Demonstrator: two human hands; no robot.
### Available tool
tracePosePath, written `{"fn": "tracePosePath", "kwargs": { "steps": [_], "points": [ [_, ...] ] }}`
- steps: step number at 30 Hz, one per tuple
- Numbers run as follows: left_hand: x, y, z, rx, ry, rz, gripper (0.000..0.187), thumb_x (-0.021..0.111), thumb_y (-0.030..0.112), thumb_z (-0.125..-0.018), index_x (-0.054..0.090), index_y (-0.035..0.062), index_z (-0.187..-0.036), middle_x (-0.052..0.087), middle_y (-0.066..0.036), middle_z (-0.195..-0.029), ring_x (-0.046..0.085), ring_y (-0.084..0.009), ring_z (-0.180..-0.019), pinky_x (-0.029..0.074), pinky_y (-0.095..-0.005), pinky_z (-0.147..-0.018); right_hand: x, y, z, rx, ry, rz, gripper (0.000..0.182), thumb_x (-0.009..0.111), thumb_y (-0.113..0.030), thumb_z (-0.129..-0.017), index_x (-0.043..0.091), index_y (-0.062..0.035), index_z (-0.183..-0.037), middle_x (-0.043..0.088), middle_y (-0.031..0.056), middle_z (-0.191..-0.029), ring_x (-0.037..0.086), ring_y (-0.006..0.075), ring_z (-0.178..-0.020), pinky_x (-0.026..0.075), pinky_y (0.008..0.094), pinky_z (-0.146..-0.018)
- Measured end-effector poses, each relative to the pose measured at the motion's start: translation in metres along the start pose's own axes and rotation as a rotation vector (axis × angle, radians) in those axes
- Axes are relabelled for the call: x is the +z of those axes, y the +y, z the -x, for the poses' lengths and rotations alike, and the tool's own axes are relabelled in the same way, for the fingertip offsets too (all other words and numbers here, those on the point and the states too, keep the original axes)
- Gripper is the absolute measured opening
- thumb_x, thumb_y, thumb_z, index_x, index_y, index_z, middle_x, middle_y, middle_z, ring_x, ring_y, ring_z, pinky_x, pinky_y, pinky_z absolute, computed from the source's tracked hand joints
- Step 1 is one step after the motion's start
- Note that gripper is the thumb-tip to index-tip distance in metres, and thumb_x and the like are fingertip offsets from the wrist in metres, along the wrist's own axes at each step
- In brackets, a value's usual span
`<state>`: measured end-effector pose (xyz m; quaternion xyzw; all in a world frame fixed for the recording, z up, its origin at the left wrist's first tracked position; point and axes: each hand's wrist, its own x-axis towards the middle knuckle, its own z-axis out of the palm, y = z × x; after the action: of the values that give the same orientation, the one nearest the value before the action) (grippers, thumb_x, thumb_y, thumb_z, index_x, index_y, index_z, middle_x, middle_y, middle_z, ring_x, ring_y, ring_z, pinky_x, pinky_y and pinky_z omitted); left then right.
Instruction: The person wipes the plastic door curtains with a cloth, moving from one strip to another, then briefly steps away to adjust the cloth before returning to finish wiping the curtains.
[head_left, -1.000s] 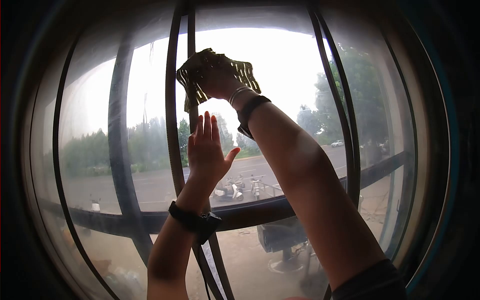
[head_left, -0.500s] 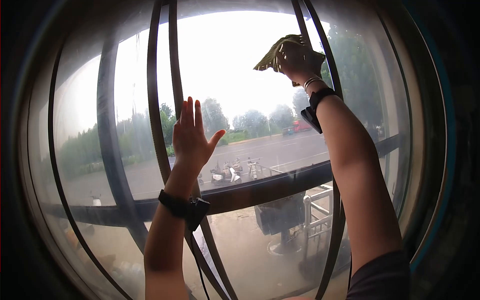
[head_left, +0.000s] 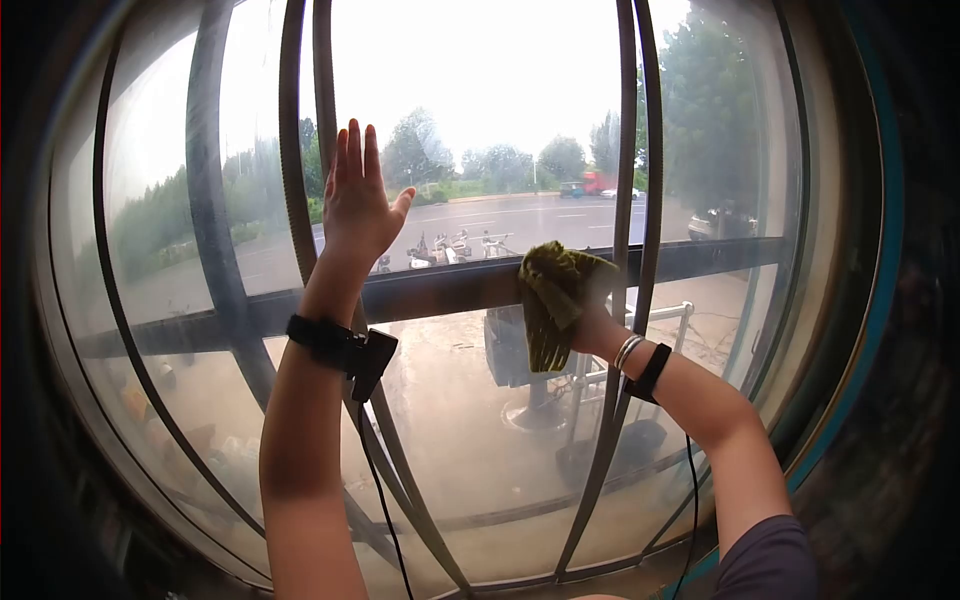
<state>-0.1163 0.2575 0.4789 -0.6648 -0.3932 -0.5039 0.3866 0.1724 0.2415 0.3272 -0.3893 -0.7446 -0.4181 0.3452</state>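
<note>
We keep our two hands well apart. Our left hand (head_left: 360,210) is raised with straight fingers and the thumb spread to the side, and it holds nothing; whether its palm touches the window glass (head_left: 450,400), we cannot tell. Our right hand (head_left: 598,325) is lower, closed on the olive-green cloth (head_left: 552,300), and its fingers are mostly hidden behind the folds. The cloth lies in view across the dark crossbar (head_left: 440,290), its top above the bar and its lower edge hanging below it.

On each wrist we wear a black strap, the left one (head_left: 325,340) and the right one (head_left: 650,372), and a thin cable goes down from each side.

Our left hand is just beside the left pair of upright bars (head_left: 287,130), and the right pair of upright bars (head_left: 627,130) passes behind our right hand. Between these pairs there is a wide stretch of glass, both above the crossbar and under it. Farther to the right, the window frame (head_left: 885,250) shows a curved blue edge.

Behind the glass we see a dark boxy object (head_left: 505,350); if it contains something, we cannot tell. Near it is a metal railing (head_left: 688,325), and beyond are parked motorbikes (head_left: 455,247) and a road.
</note>
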Motion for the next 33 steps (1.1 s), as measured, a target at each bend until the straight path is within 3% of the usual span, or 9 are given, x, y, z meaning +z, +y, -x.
{"fn": "tracePosePath", "kwargs": {
  "steps": [5,7,11,15,18,23,25,26,33],
  "points": [
    [-0.028,0.008,0.048,0.039,-0.124,-0.037,0.084,0.062,0.032,-0.077,0.011,0.0049,-0.138,0.008,-0.015,-0.143,0.009,-0.0316,-0.133,0.020,-0.0400,-0.106,-0.040,-0.021,-0.030,0.111,-0.402,-0.024,0.043,0.050,-0.029,-0.085,0.043,-0.0097,-0.124,0.042,0.0145,-0.126,0.036,0.0264,-0.121,0.032,0.0374,-0.099],
    [-0.033,0.011,0.066,0.026,-0.271,-0.024,0.078,0.061,0.032,-0.077,0.019,0.0015,-0.135,0.009,-0.018,-0.142,0.012,-0.0337,-0.131,0.021,-0.0405,-0.106,-0.034,0.003,-0.083,0.314,-0.136,-0.119,0.049,0.043,-0.033,-0.089,0.035,-0.0067,-0.129,0.034,0.0192,-0.133,0.032,0.0319,-0.124,0.027,0.0394,-0.102],
    [-0.029,0.008,0.110,0.060,-0.437,-0.014,0.075,0.060,0.032,-0.077,0.023,-0.0019,-0.133,0.012,-0.021,-0.141,0.014,-0.0346,-0.131,0.022,-0.0392,-0.105,-0.056,0.039,-0.192,0.134,0.059,0.979,0.053,0.044,-0.028,-0.088,0.027,-0.0062,-0.133,0.015,0.0203,-0.140,0.020,0.0326,-0.130,0.020,0.0426,-0.106],
    [-0.023,-0.002,0.143,0.173,-0.445,-0.042,0.081,0.063,0.029,-0.074,0.020,-0.0043,-0.134,0.008,-0.021,-0.142,0.009,-0.0329,-0.133,0.023,-0.0364,-0.104,-0.038,0.078,-0.265,0.286,0.565,0.215,0.064,0.051,-0.043,-0.080,0.031,-0.0107,-0.132,0.031,0.0165,-0.134,0.028,0.0309,-0.126,0.021,0.0418,-0.105],
    [-0.018,-0.010,0.146,0.212,-0.412,-0.062,0.080,0.063,0.029,-0.074,0.022,-0.0052,-0.133,0.009,-0.021,-0.142,0.010,-0.0328,-0.133,0.024,-0.0357,-0.104,-0.032,0.068,-0.312,0.431,0.468,0.252,0.065,0.050,-0.049,-0.078,0.034,-0.0123,-0.129,0.037,0.0102,-0.131,0.032,0.0269,-0.123,0.026,0.0381,-0.102],
    [-0.009,-0.016,0.143,0.221,-0.382,0.018,0.074,0.062,0.030,-0.074,0.029,-0.0067,-0.130,0.018,-0.023,-0.140,0.016,-0.0344,-0.131,0.024,-0.0355,-0.104,-0.014,-0.002,-0.306,-0.087,0.398,0.450,0.056,0.054,-0.033,-0.079,0.038,-0.0151,-0.129,0.041,0.0107,-0.129,0.034,0.0269,-0.123,0.023,0.0427,-0.102],
    [-0.007,-0.017,0.140,0.239,-0.377,0.054,0.069,0.061,0.027,-0.076,0.032,-0.0074,-0.128,0.022,-0.024,-0.138,0.019,-0.0350,-0.130,0.026,-0.0366,-0.103,-0.014,-0.048,-0.263,-0.075,0.179,0.075,0.052,0.052,-0.034,-0.081,0.041,-0.0140,-0.127,0.046,0.0085,-0.125,0.040,0.0249,-0.119,0.022,0.0434,-0.103],
    [-0.005,-0.018,0.140,0.218,-0.335,0.127,0.065,0.060,0.025,-0.077,0.033,-0.0079,-0.126,0.025,-0.024,-0.136,0.022,-0.0353,-0.129,0.027,-0.0372,-0.102,0.006,-0.051,-0.252,-0.387,0.465,0.189,0.051,0.050,-0.036,-0.082,0.041,-0.0162,-0.129,0.049,0.0094,-0.121,0.044,0.0257,-0.114,0.025,0.0426,-0.100],
    [-0.009,-0.019,0.143,0.088,-0.125,0.560,0.040,0.051,0.001,-0.076,0.037,-0.0048,-0.113,0.042,-0.021,-0.113,0.041,-0.0362,-0.109,0.039,-0.0402,-0.089,0.040,-0.118,-0.092,-0.256,-0.451,-0.425,0.032,0.047,-0.025,-0.085,0.051,-0.0088,-0.113,0.052,0.0129,-0.110,0.050,0.0293,-0.100,0.038,0.0376,-0.087]
  ]
}}
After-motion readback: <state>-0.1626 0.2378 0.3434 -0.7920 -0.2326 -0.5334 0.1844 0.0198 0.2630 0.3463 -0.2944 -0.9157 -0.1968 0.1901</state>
